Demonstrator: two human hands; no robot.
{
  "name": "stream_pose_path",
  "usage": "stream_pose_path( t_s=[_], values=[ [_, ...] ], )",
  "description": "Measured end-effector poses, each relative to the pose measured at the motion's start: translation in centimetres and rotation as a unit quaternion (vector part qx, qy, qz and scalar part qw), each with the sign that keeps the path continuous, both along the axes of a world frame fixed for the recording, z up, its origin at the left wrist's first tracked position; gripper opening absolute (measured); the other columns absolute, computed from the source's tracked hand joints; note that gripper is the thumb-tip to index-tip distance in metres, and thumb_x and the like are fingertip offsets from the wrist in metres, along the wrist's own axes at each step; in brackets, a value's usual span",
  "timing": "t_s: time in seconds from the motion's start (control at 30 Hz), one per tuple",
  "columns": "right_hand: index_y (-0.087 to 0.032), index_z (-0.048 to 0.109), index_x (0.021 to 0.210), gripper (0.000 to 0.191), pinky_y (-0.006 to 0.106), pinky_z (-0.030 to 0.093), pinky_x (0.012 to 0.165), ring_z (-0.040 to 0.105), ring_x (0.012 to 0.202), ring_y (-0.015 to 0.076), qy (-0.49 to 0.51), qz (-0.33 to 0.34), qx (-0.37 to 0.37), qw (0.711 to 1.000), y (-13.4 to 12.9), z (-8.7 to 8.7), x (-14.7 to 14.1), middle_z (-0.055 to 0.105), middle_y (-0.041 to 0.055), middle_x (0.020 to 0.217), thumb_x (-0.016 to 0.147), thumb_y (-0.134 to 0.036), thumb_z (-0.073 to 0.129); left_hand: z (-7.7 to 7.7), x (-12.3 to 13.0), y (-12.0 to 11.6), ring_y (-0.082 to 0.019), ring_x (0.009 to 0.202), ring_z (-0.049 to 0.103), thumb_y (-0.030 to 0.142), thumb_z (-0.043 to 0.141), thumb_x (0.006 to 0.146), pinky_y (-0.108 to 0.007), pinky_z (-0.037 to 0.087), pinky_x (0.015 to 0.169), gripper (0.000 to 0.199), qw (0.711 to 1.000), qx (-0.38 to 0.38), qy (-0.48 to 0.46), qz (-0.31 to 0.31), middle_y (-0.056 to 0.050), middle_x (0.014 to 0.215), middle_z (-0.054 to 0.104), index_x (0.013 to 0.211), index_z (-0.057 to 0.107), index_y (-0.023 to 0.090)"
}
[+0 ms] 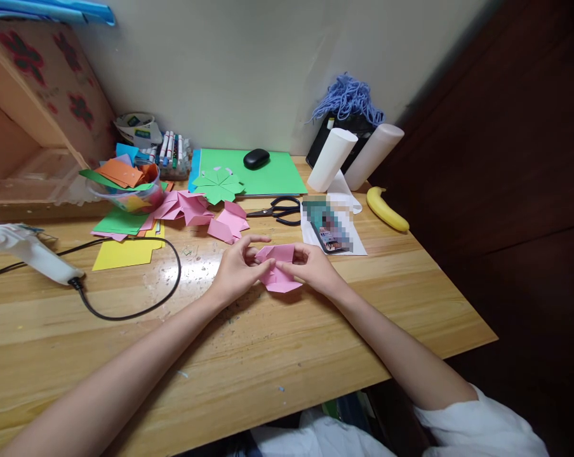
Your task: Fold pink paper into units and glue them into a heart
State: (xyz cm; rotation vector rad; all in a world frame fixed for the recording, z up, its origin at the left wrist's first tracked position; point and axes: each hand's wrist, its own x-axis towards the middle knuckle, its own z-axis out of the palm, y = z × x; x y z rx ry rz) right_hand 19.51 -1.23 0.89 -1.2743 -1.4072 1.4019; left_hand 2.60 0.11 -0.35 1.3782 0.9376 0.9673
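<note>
A folded pink paper piece (283, 279) is held between both hands above the wooden table (315, 355). My left hand (237, 270) grips its left side, thumb on the front and the index finger stretched out above. My right hand (313, 270) pinches its upper right part, with the thumb on the paper. Some fingertips are hidden behind the paper. Just behind lies another folded pink piece (230, 222), and more folded pink pieces (186, 208) are to its left. Black-handled scissors (287, 209) rest behind my hands.
A phone (332, 231) lies on white paper, left of a banana (387, 209). White rolls (332, 158) stand behind. A mouse (256, 158) sits on green sheets (277, 181). At left are a bowl of paper scraps (137, 200), a white corded tool (44, 254) and its black cable.
</note>
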Motion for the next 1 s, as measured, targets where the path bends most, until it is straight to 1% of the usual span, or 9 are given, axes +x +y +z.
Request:
stream_pose_path(
  t_s=[0.17,0.3,0.4,0.63,0.73,0.8,0.87,0.93,1.0],
  values=[
    [-0.015,0.063,0.092,0.026,0.031,0.05,0.074,0.063,0.084,0.0181,-0.005,0.006,0.008,1.0,0.1,-0.1,0.1,0.067,0.0065,0.092,0.067,-0.022,0.064,0.1,0.0,0.1,-0.009,0.054,0.054,0.023,0.064,0.068,-0.02,0.044,0.05,0.041,1.0,0.005,0.004,0.003,0.0,0.066,0.059,0.106,0.05,0.015],
    [-0.015,0.063,0.095,0.027,0.033,0.049,0.078,0.063,0.085,0.0175,-0.001,0.019,0.015,1.0,0.4,-0.1,0.7,0.067,0.0058,0.091,0.069,-0.019,0.061,0.1,0.1,0.1,-0.009,0.054,0.054,0.023,0.065,0.068,-0.02,0.044,0.05,0.04,1.0,0.001,0.001,0.011,0.0,0.065,0.058,0.105,0.051,0.015],
    [-0.016,0.064,0.093,0.025,0.032,0.048,0.078,0.063,0.081,0.0156,0.004,0.021,0.016,1.0,0.6,-0.1,1.1,0.068,0.0045,0.089,0.068,-0.016,0.06,0.0,0.1,0.2,-0.009,0.052,0.053,0.023,0.065,0.068,-0.019,0.043,0.049,0.04,1.0,-0.005,-0.004,0.015,0.002,0.062,0.056,0.105,0.051,0.015],
    [-0.013,0.064,0.081,0.017,0.028,0.051,0.067,0.063,0.068,0.0132,0.008,-0.019,-0.039,0.999,0.7,1.0,1.6,0.067,0.0033,0.073,0.066,-0.021,0.064,0.0,0.1,0.3,-0.008,0.051,0.052,0.023,0.065,0.067,-0.019,0.044,0.05,0.039,0.999,-0.014,-0.009,0.029,0.003,0.06,0.055,0.102,0.052,0.015],
    [-0.012,0.063,0.08,0.019,0.026,0.05,0.066,0.062,0.064,0.0114,0.007,-0.045,-0.054,0.997,0.7,1.3,1.7,0.065,0.0028,0.069,0.066,-0.023,0.065,0.1,0.0,0.2,-0.008,0.052,0.053,0.023,0.065,0.067,-0.019,0.044,0.051,0.038,0.999,-0.013,-0.008,0.037,0.003,0.061,0.056,0.102,0.052,0.015],
    [-0.012,0.062,0.083,0.022,0.025,0.05,0.064,0.061,0.065,0.0114,0.007,-0.038,-0.054,0.998,0.6,1.1,1.7,0.066,0.0038,0.072,0.065,-0.025,0.066,0.1,0.0,0.2,-0.008,0.051,0.052,0.023,0.065,0.067,-0.019,0.044,0.05,0.038,0.999,-0.009,-0.009,0.034,0.003,0.061,0.055,0.102,0.052,0.015],
    [-0.012,0.062,0.083,0.025,0.023,0.048,0.06,0.06,0.065,0.0113,0.002,-0.013,-0.045,0.999,0.5,0.7,1.6,0.065,0.0042,0.076,0.063,-0.025,0.069,0.0,0.0,0.2,-0.007,0.05,0.051,0.024,0.065,0.067,-0.018,0.043,0.049,0.038,1.0,-0.006,-0.011,0.026,0.004,0.06,0.054,0.102,0.052,0.015],
    [-0.012,0.062,0.078,0.023,0.021,0.046,0.055,0.059,0.062,0.0105,-0.01,0.007,-0.036,0.999,0.5,0.3,1.5,0.064,0.003,0.072,0.061,-0.025,0.07,0.0,0.0,0.2,-0.007,0.05,0.051,0.023,0.066,0.067,-0.017,0.042,0.048,0.038,1.0,-0.004,-0.013,0.019,0.004,0.059,0.053,0.102,0.052,0.015],
    [-0.012,0.061,0.071,0.02,0.021,0.044,0.053,0.057,0.057,0.0094,-0.022,0.011,-0.036,0.999,0.4,0.2,1.4,0.062,0.0011,0.065,0.062,-0.027,0.07,0.0,0.1,0.2,-0.007,0.049,0.05,0.023,0.066,0.067,-0.017,0.042,0.047,0.038,1.0,-0.001,-0.011,0.018,0.004,0.058,0.053,0.102,0.052,0.015]
  ],
)
